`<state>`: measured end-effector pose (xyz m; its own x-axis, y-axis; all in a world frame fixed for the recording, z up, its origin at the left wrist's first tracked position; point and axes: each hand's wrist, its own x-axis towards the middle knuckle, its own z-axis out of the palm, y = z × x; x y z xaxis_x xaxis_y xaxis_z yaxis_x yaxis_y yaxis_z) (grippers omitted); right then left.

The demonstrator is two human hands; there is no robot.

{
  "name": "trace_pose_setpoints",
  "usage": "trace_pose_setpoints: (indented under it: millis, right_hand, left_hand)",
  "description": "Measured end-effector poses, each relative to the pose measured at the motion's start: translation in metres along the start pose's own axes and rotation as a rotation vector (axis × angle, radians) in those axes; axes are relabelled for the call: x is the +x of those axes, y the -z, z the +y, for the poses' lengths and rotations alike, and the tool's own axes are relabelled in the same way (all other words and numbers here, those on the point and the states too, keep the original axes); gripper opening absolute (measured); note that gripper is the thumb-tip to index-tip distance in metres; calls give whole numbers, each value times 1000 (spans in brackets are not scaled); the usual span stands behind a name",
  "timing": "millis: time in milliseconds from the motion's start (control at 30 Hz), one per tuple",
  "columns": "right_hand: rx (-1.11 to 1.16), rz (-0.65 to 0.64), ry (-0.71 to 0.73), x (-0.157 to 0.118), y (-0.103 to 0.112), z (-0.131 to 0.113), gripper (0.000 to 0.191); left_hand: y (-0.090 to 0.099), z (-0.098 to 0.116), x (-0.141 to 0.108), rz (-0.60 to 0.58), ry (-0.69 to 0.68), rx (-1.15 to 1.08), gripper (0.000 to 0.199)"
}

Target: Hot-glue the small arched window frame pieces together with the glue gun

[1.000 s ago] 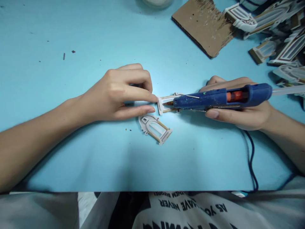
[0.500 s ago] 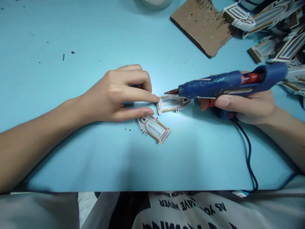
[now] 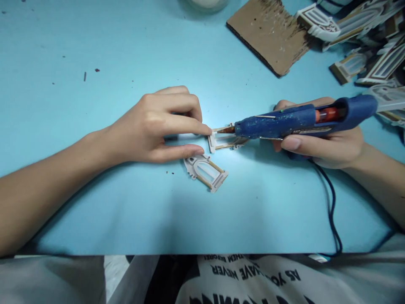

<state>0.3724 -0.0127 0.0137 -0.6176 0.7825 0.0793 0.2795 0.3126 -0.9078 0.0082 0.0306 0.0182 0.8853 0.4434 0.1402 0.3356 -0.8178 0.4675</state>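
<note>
On the left side of a light blue table [image 3: 126, 211], small dark scraps [image 3: 97, 70] lie scattered. Next comes your left hand [image 3: 171, 122], knuckles up, index finger and thumb stretched rightward and apart, other fingers curled under. Just below the thumb tip lies 1 arched window-shaped piece [image 3: 205, 171], white and gold, tilted; whether your thumb touches it, you cannot tell from this view. Your index fingertip rests on the left end of a 2nd window-shaped piece [image 3: 212, 144], flat on the table near the middle. Over that piece's upper edge sits the brown nozzle of a blue glue gun [image 3: 275, 123], aimed left; contact is unclear. Beyond, at the top, are a partly visible round container [image 3: 209, 3] and, right of it, a torn piece of cardboard [image 3: 267, 36]. Your right hand [image 3: 340, 145] wraps around the glue gun, fingers closed on it, thumb along the near side. A dark cord [image 3: 332, 202] trails below. At upper right, more window-shaped pieces [image 3: 351, 65] are heaped.
</note>
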Motion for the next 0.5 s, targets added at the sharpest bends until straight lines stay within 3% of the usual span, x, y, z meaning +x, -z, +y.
trace_pose_setpoints:
  millis: [167, 500]
  right_hand:
    - [-18, -18, 60, 2, 0, -1, 50]
    - [-1, 4, 41, 0, -3, 2, 48]
  left_hand:
    - [0, -1, -1, -18, -15, -21, 60]
    - [0, 0, 0, -3, -31, 9, 63]
